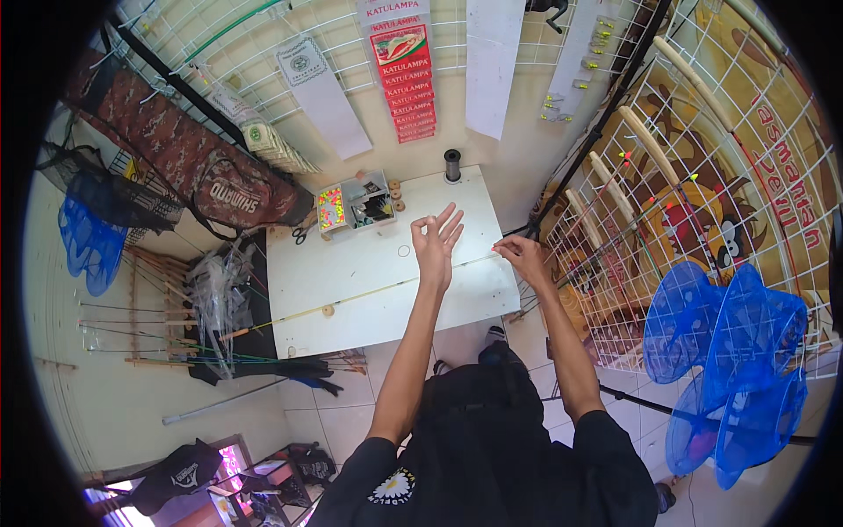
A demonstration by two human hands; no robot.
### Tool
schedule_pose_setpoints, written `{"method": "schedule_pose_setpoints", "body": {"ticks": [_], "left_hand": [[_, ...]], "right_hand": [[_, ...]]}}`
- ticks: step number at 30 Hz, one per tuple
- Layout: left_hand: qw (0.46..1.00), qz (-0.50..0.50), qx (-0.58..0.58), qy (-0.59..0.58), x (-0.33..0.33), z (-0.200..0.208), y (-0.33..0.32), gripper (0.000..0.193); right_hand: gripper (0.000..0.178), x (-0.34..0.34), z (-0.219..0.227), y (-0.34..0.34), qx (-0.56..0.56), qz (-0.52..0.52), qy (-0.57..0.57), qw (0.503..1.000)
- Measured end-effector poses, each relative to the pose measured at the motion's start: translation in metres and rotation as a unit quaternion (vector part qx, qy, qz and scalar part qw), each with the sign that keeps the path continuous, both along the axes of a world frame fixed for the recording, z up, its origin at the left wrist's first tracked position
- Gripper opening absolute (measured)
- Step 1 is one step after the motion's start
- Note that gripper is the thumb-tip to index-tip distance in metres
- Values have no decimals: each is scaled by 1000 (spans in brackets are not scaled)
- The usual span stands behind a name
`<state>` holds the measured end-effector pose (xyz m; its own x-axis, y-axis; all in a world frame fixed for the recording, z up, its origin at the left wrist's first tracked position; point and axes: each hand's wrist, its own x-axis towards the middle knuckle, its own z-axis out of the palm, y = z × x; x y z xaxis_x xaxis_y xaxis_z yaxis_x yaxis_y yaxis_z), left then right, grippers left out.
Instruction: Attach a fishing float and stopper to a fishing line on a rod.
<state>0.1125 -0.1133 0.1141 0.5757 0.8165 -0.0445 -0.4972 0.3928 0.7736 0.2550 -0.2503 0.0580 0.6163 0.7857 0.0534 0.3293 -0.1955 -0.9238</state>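
Note:
A thin yellow fishing rod (pixel 351 297) lies slantwise over the white table (pixel 386 321), its handle end past the left edge. Its slender tip runs to my right hand (pixel 527 259), whose thumb and forefinger are closed in a pinch at the table's right side. A tiny red bit shows at those fingertips. Above the rod, left of that hand, is my left hand (pixel 434 250). Its thumb and forefinger meet in a ring while the other fingers spread upward. Whatever the left pinch holds, perhaps something very fine, is too small to make out.
At the table's back stand a divided box (pixel 356 230) of bright small pieces and a dark spool (pixel 452 165). Scissors (pixel 301 234) lie left of the box. A small wooden disc (pixel 328 310) sits by the rod. Blue nets (pixel 755 325) hang on the right-hand wire rack.

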Motion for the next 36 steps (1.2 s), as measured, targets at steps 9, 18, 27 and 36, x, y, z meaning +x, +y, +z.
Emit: {"method": "schedule_pose_setpoints", "body": {"ticks": [9, 18, 27, 36], "left_hand": [[950, -60, 264, 158, 65, -52, -17, 20], [837, -254, 364, 321, 78, -78, -9, 23], [860, -465, 21, 210, 86, -57, 16, 28], [857, -484, -52, 167, 82, -47, 27, 25]], "right_hand": [[15, 25, -11, 8, 25, 43, -28, 998], [13, 47, -10, 0, 9, 73, -38, 997], [16, 49, -21, 4, 56, 17, 151, 987], [21, 39, -25, 10, 67, -27, 149, 986]]}}
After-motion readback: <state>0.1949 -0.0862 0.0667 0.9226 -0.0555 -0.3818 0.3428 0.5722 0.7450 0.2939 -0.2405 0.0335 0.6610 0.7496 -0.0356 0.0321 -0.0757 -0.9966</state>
